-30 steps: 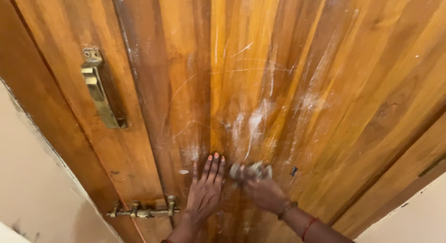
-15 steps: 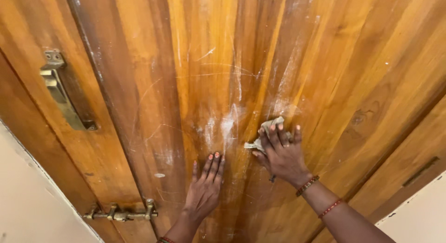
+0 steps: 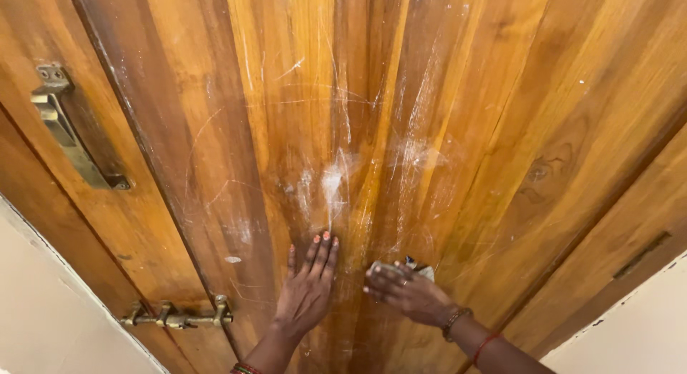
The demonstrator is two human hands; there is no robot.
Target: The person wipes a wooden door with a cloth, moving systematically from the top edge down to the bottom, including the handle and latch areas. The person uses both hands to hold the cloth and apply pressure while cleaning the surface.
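Wooden door [image 3: 501, 131] — two hands pressed to it.
Left hand [image 3: 308, 292] lies flat, fingers spread; right hand [image 3: 408, 292] pinches a small pale pad [image 3: 422, 270] against the white-smeared panel.

The door [image 3: 458, 131] is varnished wood, orange-brown, built of long vertical boards with strong grain and a dark knot toward the right. It stands shut and upright, seen from below at a steep angle. White scratches, curved scuffs and pale smears cover its middle, thickest just above the pad [image 3: 401, 268]. The pad is small, flat and grey, with a dark spot at its upper right edge. It lies pressed flat against the door's lower middle, mostly covered by fingers, so only its top edge and right corner show.
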